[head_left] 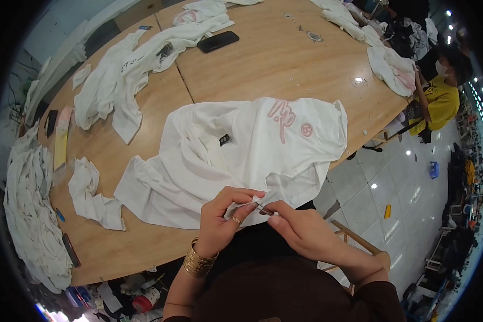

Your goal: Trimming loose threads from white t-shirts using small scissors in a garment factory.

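A white garment (198, 155) with pink lettering on one part and a small black label lies spread and rumpled on the wooden table (241, 70). At its near edge, my left hand (220, 217) is closed, pinching a bit of the white fabric between thumb and fingers. My right hand (306, 231) is closed around a small metal tool that looks like thread snips (262, 207). The tip of the tool meets the fabric right at my left fingertips. Its handle is mostly hidden inside my right hand.
More white garments (112, 80) lie at the far left, beside a black phone (218, 42). A heap of white cloth (29, 214) hangs over the left edge. Across the table, at right, sits a person in a yellow top (443, 104). A wooden chair (359, 239) stands near my right arm.
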`<state>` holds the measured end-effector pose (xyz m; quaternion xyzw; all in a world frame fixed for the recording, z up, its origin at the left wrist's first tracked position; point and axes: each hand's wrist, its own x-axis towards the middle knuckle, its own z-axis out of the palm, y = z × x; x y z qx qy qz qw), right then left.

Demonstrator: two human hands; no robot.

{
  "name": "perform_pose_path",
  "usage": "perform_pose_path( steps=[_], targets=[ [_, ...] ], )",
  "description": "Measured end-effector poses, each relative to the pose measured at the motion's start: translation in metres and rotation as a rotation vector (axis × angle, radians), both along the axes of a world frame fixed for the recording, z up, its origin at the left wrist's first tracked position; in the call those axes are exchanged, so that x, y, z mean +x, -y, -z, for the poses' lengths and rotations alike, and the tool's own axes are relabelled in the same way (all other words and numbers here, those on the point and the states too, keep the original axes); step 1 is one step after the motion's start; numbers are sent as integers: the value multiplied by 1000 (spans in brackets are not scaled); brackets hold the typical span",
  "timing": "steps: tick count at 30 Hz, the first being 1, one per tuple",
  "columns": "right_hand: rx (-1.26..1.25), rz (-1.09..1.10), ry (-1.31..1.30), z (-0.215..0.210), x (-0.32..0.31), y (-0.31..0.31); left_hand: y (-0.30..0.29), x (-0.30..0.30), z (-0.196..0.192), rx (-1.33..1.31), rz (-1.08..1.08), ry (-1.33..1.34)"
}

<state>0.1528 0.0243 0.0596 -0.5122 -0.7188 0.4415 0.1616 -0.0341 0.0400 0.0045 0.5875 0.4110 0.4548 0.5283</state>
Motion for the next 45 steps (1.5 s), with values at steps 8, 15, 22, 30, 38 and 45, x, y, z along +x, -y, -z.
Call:
perform_pose_path(
  steps=[8,15,22,30,38,45],
  targets=[
    [-591,98,-421,2,-1,-12,-1,-3,3,-47,-20,107],
    [-125,53,-304,22,0,-3,2,2,17,-97,-102,99],
    [70,-77,-5,27,-27,-7,14,-5,61,-154,-190,258],
    [177,-135,-129,34,-30,-2,22,-15,67,-89,-78,123],
    [114,-8,73,29,-25,-13,26,-13,53,77,-137,-76],
    [188,-31,-44,38,-2,-31,19,-1,6,209,-134,-264]
  ],
)
